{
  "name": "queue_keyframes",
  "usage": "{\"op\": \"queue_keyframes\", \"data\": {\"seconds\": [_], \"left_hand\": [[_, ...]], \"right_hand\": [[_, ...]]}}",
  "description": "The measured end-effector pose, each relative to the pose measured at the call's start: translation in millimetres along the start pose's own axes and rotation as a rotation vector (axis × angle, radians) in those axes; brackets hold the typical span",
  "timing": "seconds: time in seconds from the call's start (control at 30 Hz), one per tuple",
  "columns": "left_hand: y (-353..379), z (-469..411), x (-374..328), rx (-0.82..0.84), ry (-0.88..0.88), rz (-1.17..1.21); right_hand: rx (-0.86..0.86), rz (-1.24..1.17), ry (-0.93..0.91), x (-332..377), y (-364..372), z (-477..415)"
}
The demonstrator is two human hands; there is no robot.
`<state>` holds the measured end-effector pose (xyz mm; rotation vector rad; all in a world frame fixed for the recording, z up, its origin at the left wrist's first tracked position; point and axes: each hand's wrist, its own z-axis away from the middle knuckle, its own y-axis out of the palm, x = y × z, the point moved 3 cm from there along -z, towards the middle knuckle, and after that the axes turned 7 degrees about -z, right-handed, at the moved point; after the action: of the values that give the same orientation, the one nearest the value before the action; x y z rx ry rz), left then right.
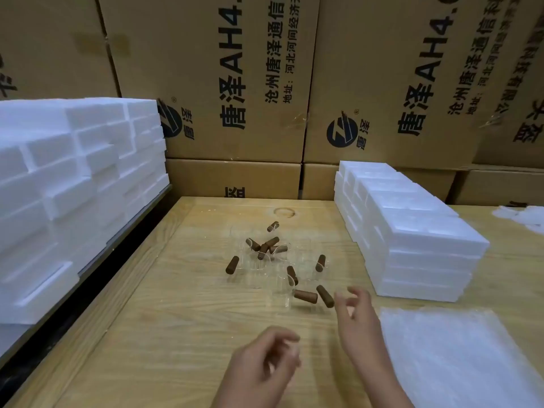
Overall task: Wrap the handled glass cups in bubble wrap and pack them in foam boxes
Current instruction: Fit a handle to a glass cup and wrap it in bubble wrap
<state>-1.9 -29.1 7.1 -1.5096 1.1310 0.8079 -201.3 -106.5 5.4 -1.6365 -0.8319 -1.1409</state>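
The glass cups [270,244] with brown handles stand clustered in the middle of the table [141,319], between stacks of foam boxes [412,231]. The right hand [357,316] hovers just beside the nearest cup, fingers loose and empty. The left hand [265,363] hangs loosely curled and empty. Bubble wrap [459,360] lies to the right.

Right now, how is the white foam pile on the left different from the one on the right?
The left foam stack is taller; the right foam stack is lower. The left one's pieces look stepped and grooved; the right one makes a neat, smooth block. Both are white foam.
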Motion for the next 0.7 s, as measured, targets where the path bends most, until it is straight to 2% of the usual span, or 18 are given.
{"op": "queue_keyframes", "data": {"seconds": [0.13,0.27,0.47,0.6,0.7], "left_hand": [[30.0,-52.8,3.9,-0.040,-0.008,-0.208],[42.0,-66.2,33.3,-0.030,-0.014,-0.282],[42.0,-73.7,45.2,-0.099,0.043,-0.233],[38.3,-74.8,38.7,-0.320,0.217,-0.206],[34.5,-75.5,33.0,-0.491,0.331,-0.325]], "right_hand": [[0.051,0.027,0.165,-10.5,39.3,-25.5],[-0.011,-0.011,0.111,-22.2,48.4,-34.0],[-0.187,-0.135,0.060,-24.5,43.6,-33.6],[-0.299,-0.255,-0.067,-11.6,32.9,-29.8],[-0.277,-0.367,-0.191,0.9,31.5,-23.8]]}}
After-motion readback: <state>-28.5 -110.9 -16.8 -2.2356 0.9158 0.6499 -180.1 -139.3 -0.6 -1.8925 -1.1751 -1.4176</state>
